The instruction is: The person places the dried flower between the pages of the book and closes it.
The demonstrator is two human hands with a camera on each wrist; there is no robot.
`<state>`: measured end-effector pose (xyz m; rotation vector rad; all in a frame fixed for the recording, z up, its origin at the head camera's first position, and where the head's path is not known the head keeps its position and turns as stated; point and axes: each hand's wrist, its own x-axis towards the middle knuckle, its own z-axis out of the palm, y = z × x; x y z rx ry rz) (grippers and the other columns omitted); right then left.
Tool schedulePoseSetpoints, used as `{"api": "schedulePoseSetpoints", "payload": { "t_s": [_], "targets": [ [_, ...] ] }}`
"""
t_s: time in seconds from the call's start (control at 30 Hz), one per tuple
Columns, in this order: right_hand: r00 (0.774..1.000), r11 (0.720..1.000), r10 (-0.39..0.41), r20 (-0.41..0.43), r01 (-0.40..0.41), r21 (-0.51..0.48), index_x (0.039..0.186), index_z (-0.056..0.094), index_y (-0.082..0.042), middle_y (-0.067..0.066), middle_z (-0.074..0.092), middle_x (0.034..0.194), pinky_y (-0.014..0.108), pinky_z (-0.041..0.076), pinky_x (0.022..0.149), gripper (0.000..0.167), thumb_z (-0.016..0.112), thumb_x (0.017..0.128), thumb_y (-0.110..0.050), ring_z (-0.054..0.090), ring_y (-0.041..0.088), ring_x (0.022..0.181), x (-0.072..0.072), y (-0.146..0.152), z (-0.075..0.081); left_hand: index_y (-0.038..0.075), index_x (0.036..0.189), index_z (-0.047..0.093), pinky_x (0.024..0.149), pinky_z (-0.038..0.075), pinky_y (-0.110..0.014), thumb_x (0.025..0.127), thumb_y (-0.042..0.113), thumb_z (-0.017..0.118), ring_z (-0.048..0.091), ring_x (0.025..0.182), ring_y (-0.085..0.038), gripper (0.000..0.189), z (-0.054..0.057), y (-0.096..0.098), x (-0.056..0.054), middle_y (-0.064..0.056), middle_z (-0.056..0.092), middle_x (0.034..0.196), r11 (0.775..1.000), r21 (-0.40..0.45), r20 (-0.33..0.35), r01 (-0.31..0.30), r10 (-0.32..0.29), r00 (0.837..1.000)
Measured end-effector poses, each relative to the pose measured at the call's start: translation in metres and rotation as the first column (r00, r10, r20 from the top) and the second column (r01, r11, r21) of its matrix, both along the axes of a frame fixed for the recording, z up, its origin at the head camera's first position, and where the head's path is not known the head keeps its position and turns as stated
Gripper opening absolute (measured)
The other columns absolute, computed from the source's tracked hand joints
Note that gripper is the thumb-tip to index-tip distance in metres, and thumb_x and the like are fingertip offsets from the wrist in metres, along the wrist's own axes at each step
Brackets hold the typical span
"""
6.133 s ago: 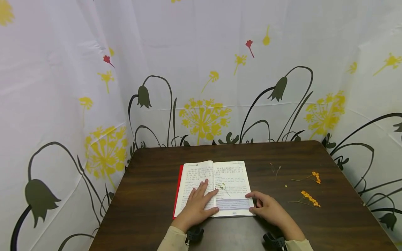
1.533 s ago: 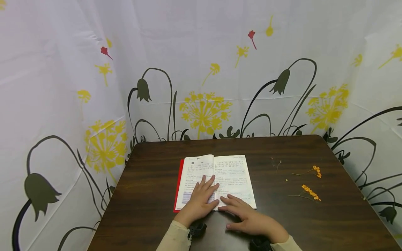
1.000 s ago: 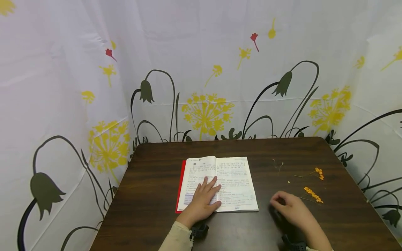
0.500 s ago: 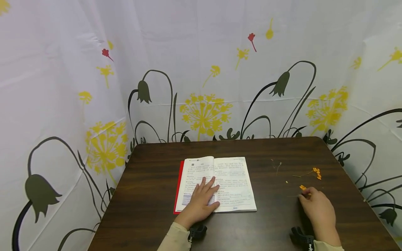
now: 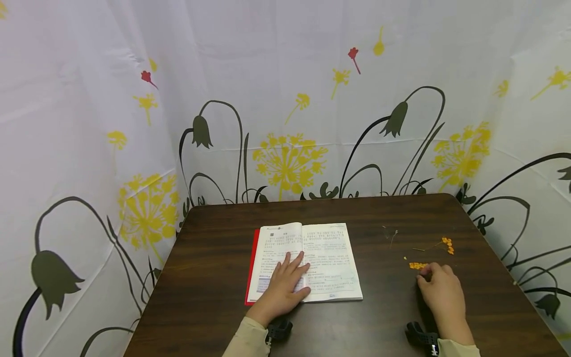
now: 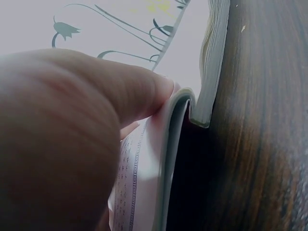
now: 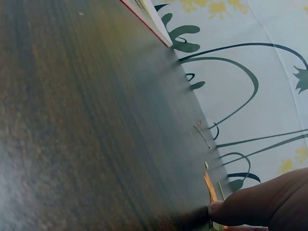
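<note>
An open book (image 5: 330, 258) with a red cover edge lies on the dark table. My left hand (image 5: 281, 285) rests across its lower left page and centre fold with fingers spread. The left wrist view has the thumb (image 6: 144, 91) pressing by the fold. To the right of the book, my right hand (image 5: 443, 292) pinches a sprig of small orange flowers (image 5: 418, 266), its blossoms pointing left; the fingers hide its stem. In the right wrist view the orange flowers (image 7: 210, 185) show edge-on just past the thumb (image 7: 240, 207).
Another orange flower sprig (image 5: 447, 245) lies beyond my right hand. Thin dry stems (image 5: 393, 239) and a tiny yellow bit (image 5: 405, 258) lie on the wooden table (image 5: 379, 322). A white curtain (image 5: 285, 74) printed with flowers hangs behind.
A green sprig on the right page is now out of sight beneath a turned page. My right hand left the book, moved right and picked up the nearer orange sprig, swinging its blossoms leftward.
</note>
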<state>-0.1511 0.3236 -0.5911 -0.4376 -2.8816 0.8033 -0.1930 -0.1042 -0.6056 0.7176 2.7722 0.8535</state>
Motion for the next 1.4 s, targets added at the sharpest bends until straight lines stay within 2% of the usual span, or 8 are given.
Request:
{"api": "schedulePoseSetpoints", "payload": {
  "t_s": [0.13,0.3,0.37,0.53,0.63,1.03,1.2,1.4],
  "targets": [
    [0.999,1.0,0.026,-0.024,-0.026,-0.006,0.11,0.068,0.0,0.027,0.066,0.109,0.062,0.051,0.083,0.019,0.074,0.096,-0.013,0.066,0.047,0.097,0.0,-0.001,-0.001,0.016,0.162,0.053,0.133,0.012,-0.072,0.104,0.037,0.068,0.01,0.172,-0.042,0.064,-0.001,0.0,0.001,-0.004,0.026,0.183,1.0,-0.005,0.006,-0.005,0.005,1.0],
    [0.994,0.999,-0.04,0.098,0.041,-0.01,0.112,0.068,0.005,0.027,0.07,0.102,0.057,0.054,0.075,0.033,0.074,0.099,-0.025,0.07,0.041,0.086,0.003,0.003,0.002,0.016,0.163,0.052,0.134,0.011,-0.072,0.104,0.037,0.068,0.009,0.172,-0.042,0.064,0.0,0.0,0.001,-0.004,0.025,0.183,1.0,0.0,0.01,-0.005,0.005,1.0],
    [0.987,0.999,-0.039,0.158,0.04,-0.004,0.109,0.07,0.004,0.025,0.073,0.099,0.056,0.055,0.071,0.031,0.07,0.102,-0.026,0.07,0.038,0.081,0.003,0.003,0.006,0.016,0.163,0.052,0.133,0.011,-0.073,0.104,0.038,0.068,0.009,0.171,-0.043,0.065,0.0,0.0,0.001,-0.004,0.025,0.183,1.0,0.001,0.008,-0.002,0.002,1.0],
    [0.978,0.999,-0.026,0.207,0.03,-0.015,0.093,0.074,-0.006,0.011,0.074,0.085,0.045,0.052,0.059,0.021,0.058,0.101,-0.017,0.065,0.024,0.07,0.0,-0.003,0.012,0.016,0.163,0.052,0.133,0.01,-0.072,0.104,0.038,0.068,0.008,0.172,-0.042,0.065,0.0,-0.001,0.0,-0.004,0.024,0.183,1.0,-0.008,-0.001,-0.007,0.007,1.0],
    [0.975,0.999,-0.025,0.219,0.03,-0.02,0.092,0.074,-0.008,0.009,0.073,0.084,0.043,0.051,0.058,0.022,0.056,0.099,-0.017,0.064,0.023,0.07,-0.001,-0.005,0.013,0.016,0.163,0.052,0.134,0.01,-0.072,0.104,0.038,0.068,0.008,0.172,-0.041,0.065,0.0,-0.001,-0.001,-0.003,0.024,0.183,1.0,-0.008,0.001,-0.011,0.011,1.0],
    [0.968,0.998,0.029,0.249,-0.013,-0.065,0.1,0.079,-0.005,0.019,0.078,0.099,0.058,0.057,0.076,0.029,0.063,0.102,-0.03,0.07,0.027,0.08,0.0,0.0,0.004,0.017,0.163,0.052,0.134,0.01,-0.072,0.103,0.037,0.069,0.009,0.172,-0.042,0.065,0.0,0.001,0.001,-0.004,0.025,0.183,1.0,-0.002,0.004,-0.006,0.006,1.0],
    [0.973,0.998,0.025,0.231,-0.011,-0.062,0.099,0.077,-0.004,0.019,0.078,0.099,0.056,0.056,0.076,0.03,0.064,0.101,-0.031,0.07,0.028,0.081,-0.001,-0.001,0.006,0.017,0.163,0.051,0.133,0.01,-0.073,0.103,0.038,0.068,0.008,0.172,-0.042,0.066,0.0,0.001,0.002,-0.003,0.024,0.184,1.0,-0.007,0.005,0.0,0.0,1.0],
    [0.974,0.996,0.033,0.224,-0.014,-0.085,0.101,0.074,-0.004,0.015,0.075,0.093,0.046,0.051,0.068,0.031,0.062,0.102,-0.033,0.065,0.025,0.077,0.0,0.0,0.006,0.017,0.163,0.051,0.134,0.008,-0.072,0.104,0.037,0.068,0.007,0.172,-0.041,0.065,0.003,0.001,0.003,-0.002,0.023,0.184,1.0,0.019,0.02,-0.006,0.006,1.0]
  ]
}}
